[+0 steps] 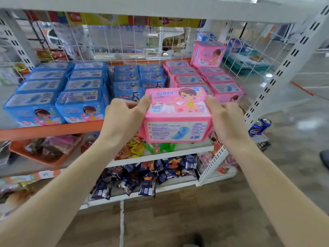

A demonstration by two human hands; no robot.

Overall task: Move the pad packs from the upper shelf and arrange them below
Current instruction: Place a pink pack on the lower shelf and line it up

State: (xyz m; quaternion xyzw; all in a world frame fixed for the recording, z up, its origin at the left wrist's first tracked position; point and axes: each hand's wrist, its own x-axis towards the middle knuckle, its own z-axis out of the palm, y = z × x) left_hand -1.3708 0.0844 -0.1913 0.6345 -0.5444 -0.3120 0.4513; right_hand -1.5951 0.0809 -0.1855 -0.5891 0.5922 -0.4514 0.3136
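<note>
While both hands' grip clamps a pink pad pack (175, 114), orange-edged shelf (53, 130) fronts a blurry, perhaps warehouse-like room.

Head camera, one wide view, looking forward and down at store shelving.

It sits above and behind both forearms, which reach in from the bottom corners. It faces the orange-edged shelf (51, 130) nearly square on and close, its wire-mesh back (124, 43) straight ahead. Lower shelves and the floor (178, 220) fill the bottom, and straight posts bow outward at the edges.
</note>
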